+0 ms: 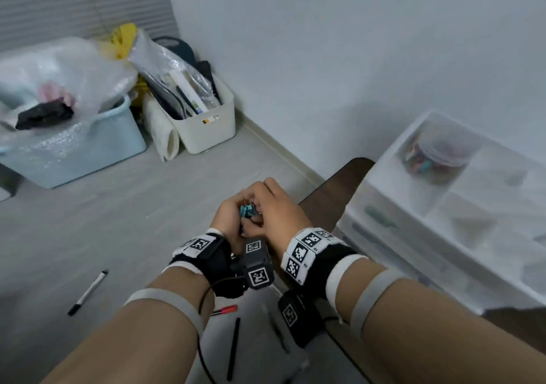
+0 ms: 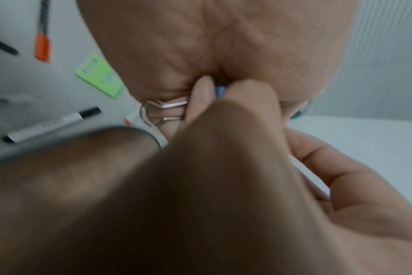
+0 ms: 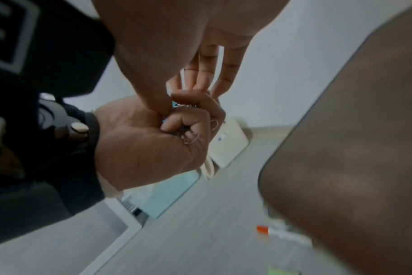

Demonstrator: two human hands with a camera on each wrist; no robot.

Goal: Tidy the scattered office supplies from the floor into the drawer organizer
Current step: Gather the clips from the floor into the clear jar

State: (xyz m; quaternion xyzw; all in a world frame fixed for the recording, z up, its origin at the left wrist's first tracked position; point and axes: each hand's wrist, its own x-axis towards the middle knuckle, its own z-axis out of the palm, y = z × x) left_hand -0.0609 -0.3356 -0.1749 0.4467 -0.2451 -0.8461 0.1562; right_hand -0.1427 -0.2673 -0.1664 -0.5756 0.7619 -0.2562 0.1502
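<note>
We are watching a small cluster of binder clips (image 1: 246, 210), teal bodies with silver wire handles, being held up above the floor (image 1: 133, 221) between both hands, just left of the drawer organizer (image 1: 443, 206). The left hand (image 1: 229, 216) is curling its fingers round the bunch, cupping it; in the right wrist view the wire loops are poking out past its knuckles. The right hand (image 1: 279, 209) is coming in over the top, thumb and fingertips pinching at the clips in that same bundle, its other fingers hanging straighter. Whether it is adding a clip or pulling one out, we cannot tell.

So we are judging this as the gather-and-sort step: the clips are off the floor, not yet in a compartment. The organizer is standing open to the right, with a clear tub of coloured bits (image 1: 437, 154) in a far compartment.

Next, we are thinking, the bunch needs carrying right and tipping into one compartment, grip kept firm so nothing springs loose.

Plenty is waiting on the floor: a white marker (image 1: 88, 292) off to the left, a red-capped pen (image 1: 226, 309) and a black pen (image 1: 233, 349) under the wrists, and a green sticky pad (image 2: 99, 75) showing in the left wrist view.
</note>
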